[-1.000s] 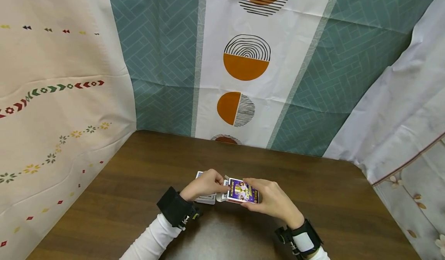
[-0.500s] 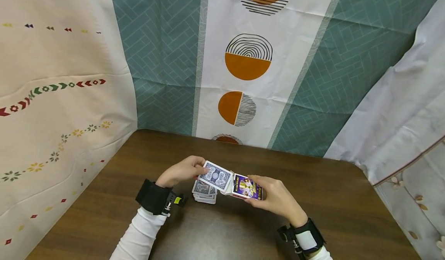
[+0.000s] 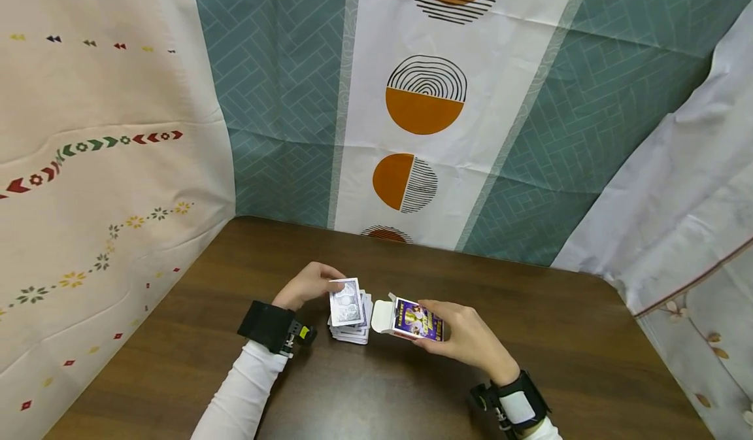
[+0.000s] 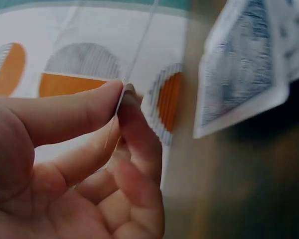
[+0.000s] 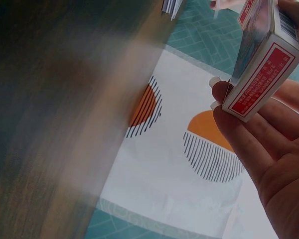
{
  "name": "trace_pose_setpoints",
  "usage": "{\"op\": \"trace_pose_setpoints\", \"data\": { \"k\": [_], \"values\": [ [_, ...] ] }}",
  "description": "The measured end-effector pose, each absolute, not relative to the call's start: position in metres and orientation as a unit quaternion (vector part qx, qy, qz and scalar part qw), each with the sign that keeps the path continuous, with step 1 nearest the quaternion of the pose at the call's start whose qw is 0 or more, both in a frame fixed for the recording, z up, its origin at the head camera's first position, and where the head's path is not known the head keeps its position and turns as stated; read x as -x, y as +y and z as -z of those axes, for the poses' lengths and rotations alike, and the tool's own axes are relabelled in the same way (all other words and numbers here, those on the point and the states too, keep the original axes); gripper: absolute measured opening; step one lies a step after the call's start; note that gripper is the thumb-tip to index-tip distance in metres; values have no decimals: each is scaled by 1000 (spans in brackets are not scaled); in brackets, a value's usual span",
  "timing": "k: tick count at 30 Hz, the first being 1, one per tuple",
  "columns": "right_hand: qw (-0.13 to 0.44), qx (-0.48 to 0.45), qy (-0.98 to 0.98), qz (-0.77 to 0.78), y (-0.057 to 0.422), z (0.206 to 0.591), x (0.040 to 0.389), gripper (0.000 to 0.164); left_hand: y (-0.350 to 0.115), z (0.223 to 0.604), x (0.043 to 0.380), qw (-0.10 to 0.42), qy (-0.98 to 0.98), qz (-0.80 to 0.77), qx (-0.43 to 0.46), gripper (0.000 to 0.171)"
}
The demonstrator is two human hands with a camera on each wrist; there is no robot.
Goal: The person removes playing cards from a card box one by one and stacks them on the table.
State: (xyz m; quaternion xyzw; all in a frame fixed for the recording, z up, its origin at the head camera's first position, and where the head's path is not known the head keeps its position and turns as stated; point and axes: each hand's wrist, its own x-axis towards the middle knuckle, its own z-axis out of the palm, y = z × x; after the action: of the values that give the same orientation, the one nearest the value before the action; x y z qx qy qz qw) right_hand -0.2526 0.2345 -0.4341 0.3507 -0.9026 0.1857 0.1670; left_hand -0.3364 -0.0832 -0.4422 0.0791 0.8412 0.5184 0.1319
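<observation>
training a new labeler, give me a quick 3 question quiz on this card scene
1. True or false: the box flap is open.
2. What does the left hand pinch? A) card B) coin C) pen
3. What lies on the table under that card?

Key: 1 true. 2 A. 3 the pile of cards; the right hand grips the box beside it.

Blue ornate backs on the cards [image 3: 347,301]; a purple, red-sided card box [image 3: 416,320]; dark brown wood-grain surface [image 3: 559,348]; teal herringbone cloth [image 3: 276,100] with orange half-circles behind.
</observation>
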Motion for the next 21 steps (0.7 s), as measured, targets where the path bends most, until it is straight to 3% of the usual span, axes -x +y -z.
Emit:
{"op": "trace_pose_setpoints", "data": {
  "k": [9,21],
  "values": [
    [151,-348,-907,-184,234,438,255,59,-69,464,344,83,877,-472,-25,21],
    [135,-342,-912,-181,231,437,253,61,-56,465,339,4,932,-362,3,29]
  ]
}}
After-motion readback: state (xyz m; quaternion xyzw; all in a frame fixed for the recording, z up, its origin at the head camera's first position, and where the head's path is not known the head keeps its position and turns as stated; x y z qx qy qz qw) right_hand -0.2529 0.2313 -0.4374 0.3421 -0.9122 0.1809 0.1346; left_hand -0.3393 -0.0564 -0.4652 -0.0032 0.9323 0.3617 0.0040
